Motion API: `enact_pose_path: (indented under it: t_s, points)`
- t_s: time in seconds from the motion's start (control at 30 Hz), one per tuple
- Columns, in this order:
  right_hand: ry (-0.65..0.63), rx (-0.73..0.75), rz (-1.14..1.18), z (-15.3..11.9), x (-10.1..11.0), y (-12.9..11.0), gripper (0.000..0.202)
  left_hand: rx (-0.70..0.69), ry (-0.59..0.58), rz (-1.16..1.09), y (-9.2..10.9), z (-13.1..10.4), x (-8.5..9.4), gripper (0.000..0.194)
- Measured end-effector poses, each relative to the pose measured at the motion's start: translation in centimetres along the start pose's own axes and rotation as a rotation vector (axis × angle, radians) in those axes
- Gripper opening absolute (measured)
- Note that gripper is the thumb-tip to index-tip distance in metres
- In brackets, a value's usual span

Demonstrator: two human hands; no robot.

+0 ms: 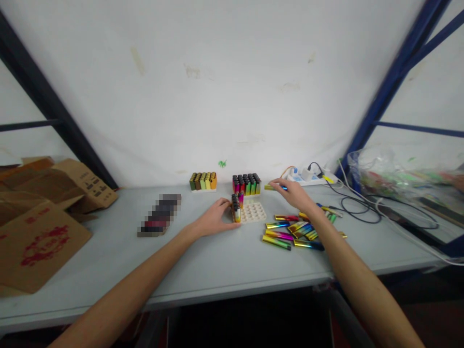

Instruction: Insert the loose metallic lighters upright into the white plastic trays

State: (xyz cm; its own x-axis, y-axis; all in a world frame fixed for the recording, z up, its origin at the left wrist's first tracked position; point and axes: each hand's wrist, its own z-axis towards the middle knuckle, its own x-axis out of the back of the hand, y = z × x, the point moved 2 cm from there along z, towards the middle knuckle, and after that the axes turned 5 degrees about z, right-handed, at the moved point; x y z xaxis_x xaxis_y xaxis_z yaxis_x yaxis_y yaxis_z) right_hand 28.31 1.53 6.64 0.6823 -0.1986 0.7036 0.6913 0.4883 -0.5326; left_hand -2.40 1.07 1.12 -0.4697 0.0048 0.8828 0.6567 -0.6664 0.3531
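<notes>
My left hand (216,218) grips the left end of a white tray (256,212) with rows of round holes, thumb at the near side and fingers at the far side. A few lighters (237,214) with dark tops stand upright in the tray's left part. Above the table, to the right of the tray, my right hand (290,189) pinches a gold and blue lighter (270,187), held nearly level and pointing left. Below my right forearm lies a loose pile of shiny multicoloured lighters (299,229), partly hidden by the arm.
Behind the tray stand a full block of dark-topped lighters (246,183) and another of gold-topped ones (203,181). Cardboard boxes (47,241) are at left, near a blurred-out object (159,215). A power strip (308,178) with cables and plastic bags (395,174) occupy the right.
</notes>
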Motion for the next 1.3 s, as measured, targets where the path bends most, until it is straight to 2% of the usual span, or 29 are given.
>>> enact_pose_path:
  t_s: [0.13,0.27,0.33,0.43,0.53,0.63,0.77,0.87,1.1,1.3]
  points:
    - [0.069,-0.068,0.151,0.3,-1.4,-0.1,0.049,-0.009,0.017,-0.013,-0.1,0.0,0.0,0.063]
    - [0.049,-0.047,0.326,0.4,-2.9,-0.9,0.058,-0.011,0.016,-0.016,-0.1,0.0,0.0,0.064]
    - [0.005,-0.026,0.423,0.3,-3.8,-1.5,0.057,-0.017,0.014,-0.015,-0.1,0.0,0.0,0.064]
    - [-0.133,-0.022,0.594,-0.1,-5.3,-2.5,0.051,-0.016,0.01,-0.006,-0.1,0.0,0.0,0.063]
    - [-0.178,-0.099,0.727,-0.6,-6.7,-3.2,0.045,-0.016,0.006,-0.006,0.0,-0.1,0.0,0.062]
    - [-0.078,-0.147,0.654,-0.8,-7.2,-3.6,0.049,-0.02,0.006,-0.015,0.1,-0.1,0.0,0.061]
    - [0.057,-0.111,0.46,-1.0,-6.7,-4.2,0.058,-0.021,-0.001,-0.011,0.3,0.0,0.2,0.059]
    - [0.071,-0.133,0.418,-1.0,-6.7,-4.3,0.056,-0.022,-0.001,-0.008,0.4,0.0,0.2,0.057]
    - [0.098,-0.214,0.332,-0.7,-7.2,-3.5,0.038,-0.025,-0.003,-0.007,0.3,-0.1,0.1,0.057]
    - [0.097,-0.162,0.304,-0.8,-6.9,-3.8,0.045,-0.026,0.004,-0.003,0.3,-0.1,0.1,0.056]
